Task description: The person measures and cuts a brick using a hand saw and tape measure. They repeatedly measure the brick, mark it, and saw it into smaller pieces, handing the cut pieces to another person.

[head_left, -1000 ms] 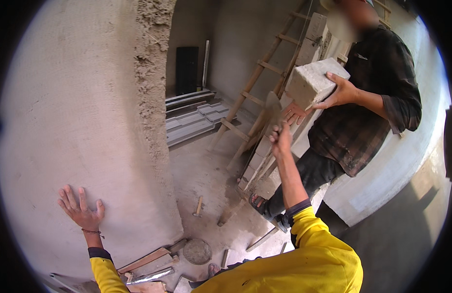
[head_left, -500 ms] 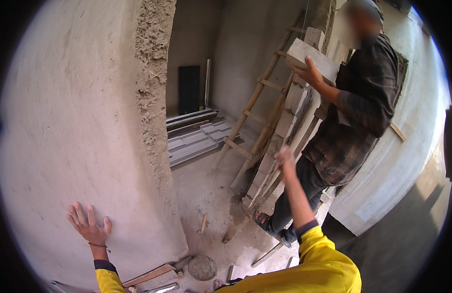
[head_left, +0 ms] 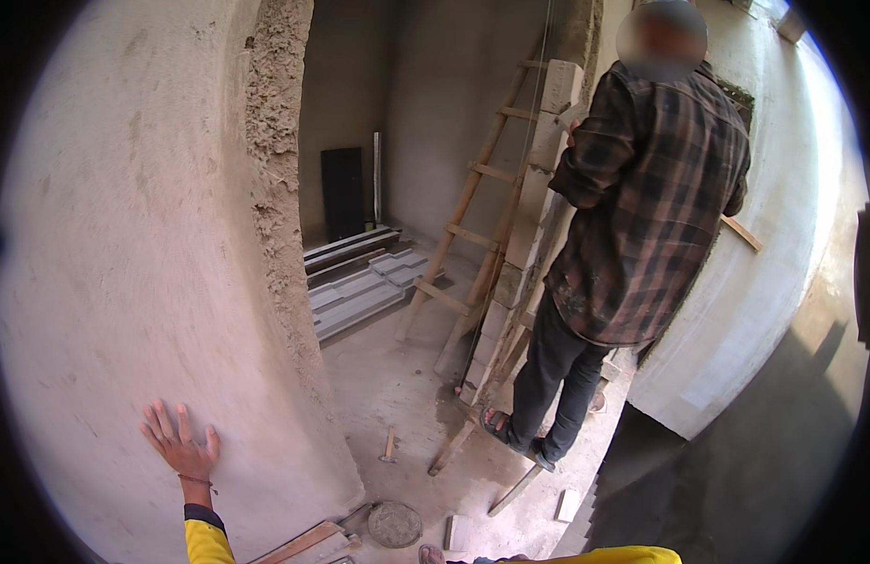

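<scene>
The head view looks out from the left of two fisheye cameras worn on the person's head, facing forward and steeply down toward the floor (head_left: 360,371). A yellow sleeve (head_left: 207,543) enters from the lower edge, behind the left hand (head_left: 183,451). The plastered wall (head_left: 143,235) stands close on the left, a co-worker (head_left: 646,207) farther off on the right, and the room's back wall (head_left: 439,122) deeper still. Straight edges bow outward; near the rim, shapes are perhaps too dim to judge.

No lettering, number or sign can be read here.
</scene>
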A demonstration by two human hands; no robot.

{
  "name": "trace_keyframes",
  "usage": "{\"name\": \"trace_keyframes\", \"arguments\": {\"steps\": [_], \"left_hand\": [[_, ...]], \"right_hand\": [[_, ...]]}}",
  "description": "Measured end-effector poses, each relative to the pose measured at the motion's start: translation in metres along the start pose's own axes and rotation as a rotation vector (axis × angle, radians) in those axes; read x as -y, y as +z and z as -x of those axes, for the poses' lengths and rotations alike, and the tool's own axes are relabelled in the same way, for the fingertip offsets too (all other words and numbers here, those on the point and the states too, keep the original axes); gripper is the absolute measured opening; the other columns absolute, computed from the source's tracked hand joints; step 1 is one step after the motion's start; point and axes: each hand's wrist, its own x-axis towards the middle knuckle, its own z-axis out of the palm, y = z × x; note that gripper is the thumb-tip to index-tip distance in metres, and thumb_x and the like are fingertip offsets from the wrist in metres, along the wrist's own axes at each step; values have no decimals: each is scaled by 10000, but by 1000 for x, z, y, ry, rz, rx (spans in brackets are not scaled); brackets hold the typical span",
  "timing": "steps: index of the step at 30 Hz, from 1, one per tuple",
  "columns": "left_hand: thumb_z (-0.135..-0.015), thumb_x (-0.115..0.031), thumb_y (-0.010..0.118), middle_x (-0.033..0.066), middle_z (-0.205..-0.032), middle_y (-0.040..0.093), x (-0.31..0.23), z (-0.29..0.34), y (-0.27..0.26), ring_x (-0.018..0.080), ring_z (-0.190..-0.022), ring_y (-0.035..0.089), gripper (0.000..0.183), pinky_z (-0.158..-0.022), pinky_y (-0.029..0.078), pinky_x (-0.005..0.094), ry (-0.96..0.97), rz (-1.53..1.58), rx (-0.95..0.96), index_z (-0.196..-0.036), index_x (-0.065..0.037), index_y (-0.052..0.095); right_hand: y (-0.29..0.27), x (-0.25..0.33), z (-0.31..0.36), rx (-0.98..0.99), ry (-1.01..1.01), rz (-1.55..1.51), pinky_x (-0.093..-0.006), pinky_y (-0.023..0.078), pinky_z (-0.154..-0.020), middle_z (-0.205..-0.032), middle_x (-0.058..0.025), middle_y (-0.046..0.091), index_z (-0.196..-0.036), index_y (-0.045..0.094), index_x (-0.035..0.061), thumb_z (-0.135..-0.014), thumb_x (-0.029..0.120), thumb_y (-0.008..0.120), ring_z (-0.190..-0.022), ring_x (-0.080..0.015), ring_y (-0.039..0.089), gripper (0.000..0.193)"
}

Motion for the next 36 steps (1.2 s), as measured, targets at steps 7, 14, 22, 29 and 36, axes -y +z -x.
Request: {"name": "trace_keyframes", "arguments": {"steps": [7, 14, 22, 29, 36], "left_hand": [[-814, -291, 711, 167, -1679, 262, 6, -3, 1, 403, -1561, 205, 886, -1254, 110, 608, 22, 76, -15, -1594, -212, 299], [-836, -295, 707, 156, -1685, 252, -4, -5, 3, 382, -1567, 200, 878, -1257, 120, 594, 14, 164, 8, -1598, -209, 279], [-848, -342, 703, 139, -1682, 272, 0, 1, -3, 352, -1568, 218, 848, -1256, 140, 578, 23, 186, 10, -1592, -203, 321], [-871, -510, 668, 99, -1684, 262, 16, -5, 8, 328, -1573, 183, 821, -1226, 108, 609, 48, 119, 41, -1579, -256, 337], [-800, -706, 611, 128, -1636, 209, 14, -7, 30, 378, -1570, 30, 916, -1198, -39, 639, 128, -46, 126, -1552, -302, 280]], "right_hand": [[6, 136, 54, -227, -267, -300, -368, 569, -703, -972, -95, 725, -1228, 682, 96, -923, 393, 714, -833, -211, 701, 427], [62, 142, 105, -344, -351, -409, -375, 565, -701, -986, -96, 722, -1242, 666, 76, -943, 360, 691, -845, -215, 697, 414], [212, -40, 163, -370, 18, -465, -384, 561, -699, -1003, -97, 719, -1259, 648, 54, -965, 323, 666, -859, -221, 692, 399], [407, -200, 263, -333, 339, -533, -391, 557, -698, -1017, -98, 717, -1273, 633, 34, -985, 291, 643, -870, -225, 688, 386], [415, -116, 299, -344, 348, -910, -359, 537, -725, -1009, -110, 711, -1321, 608, 69, -1022, 375, 591, -841, -206, 662, 428]]}}
